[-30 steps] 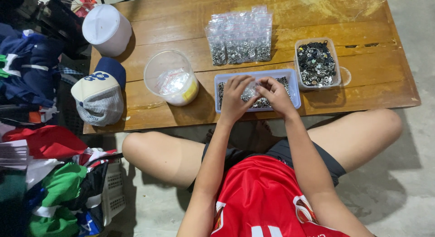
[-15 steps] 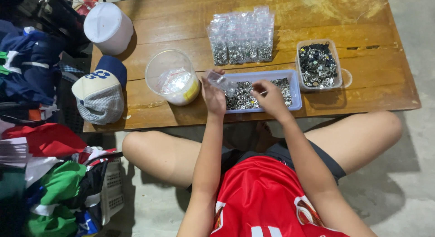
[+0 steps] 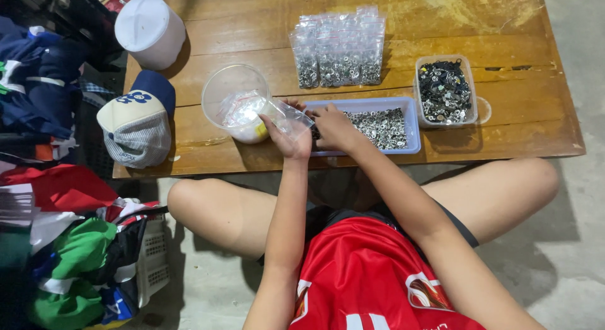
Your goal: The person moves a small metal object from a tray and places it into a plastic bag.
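- A small clear plastic bag (image 3: pixel 291 115) is gripped by the left hand (image 3: pixel 287 136), thumb on one side and fingers curled behind it; the bag's mouth is turned toward 3 o'clock, its long axis running roughly from 9 to 3.
- The right hand (image 3: pixel 335 127) is set just at 3 o'clock of the bag, fingers bunched together at the left end of the shallow blue tray (image 3: pixel 411 119); whether small silver fasteners (image 3: pixel 384 127) are pinched between them cannot be told.
- The bag is thus held between the round clear tub (image 3: pixel 234 98), at its 9 o'clock, and the tray at its 3 o'clock; the right hand is the nearer one to the fasteners.
- Filled bags (image 3: pixel 339 49) are laid in a row at 12 o'clock of the tray, well apart from both hands.
- A clear box of dark parts (image 3: pixel 445 90) is seen at 2 o'clock of the right hand, on the wooden table (image 3: pixel 252 27).
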